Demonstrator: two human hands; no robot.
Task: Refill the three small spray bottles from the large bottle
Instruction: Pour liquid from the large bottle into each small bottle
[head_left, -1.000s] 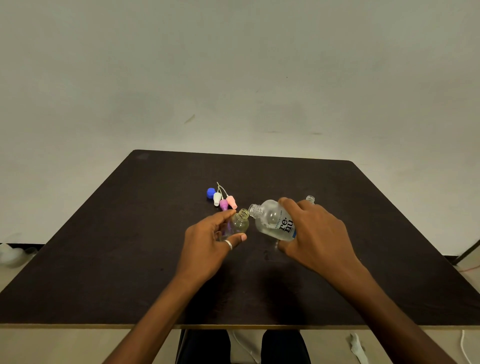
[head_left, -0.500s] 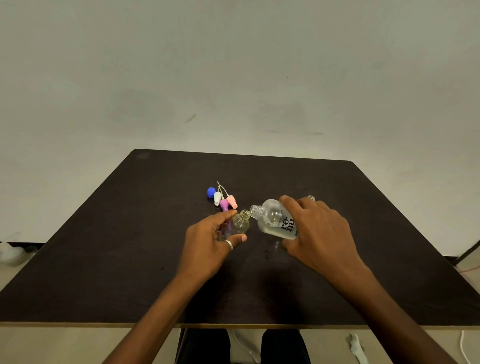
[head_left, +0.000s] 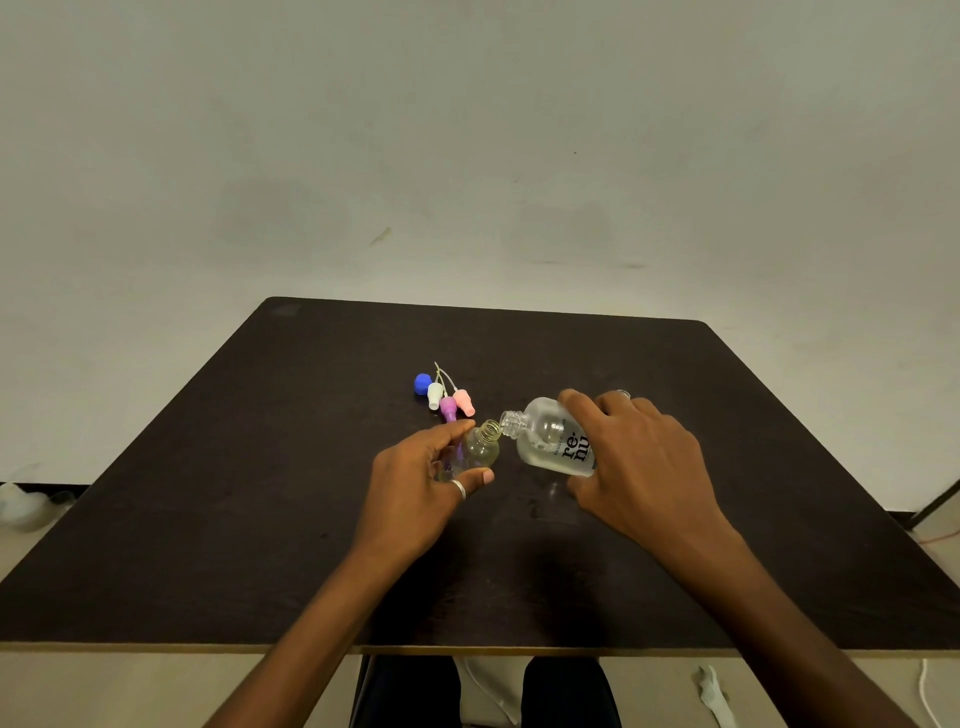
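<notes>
The large clear bottle (head_left: 551, 435), printed "re-nu", sits just right of the frame's centre, tipped over so its open threaded neck points left and down. Its mouth is just beside the mouth of a small spray bottle (head_left: 482, 450), uncapped and leaning right. The right hand (head_left: 640, 467) grips the large bottle's body, fingers curled over the top. The left hand (head_left: 420, 474) holds the small bottle between curled fingers and thumb. Above and left of them on the dark bench (head_left: 260, 467) lie a blue cap (head_left: 423, 383) and white (head_left: 435, 396), purple (head_left: 448, 408) and pink (head_left: 464, 402) spray tops, bunched together. A second small bottle's neck (head_left: 622, 394) peeks over the right hand's knuckles.
</notes>
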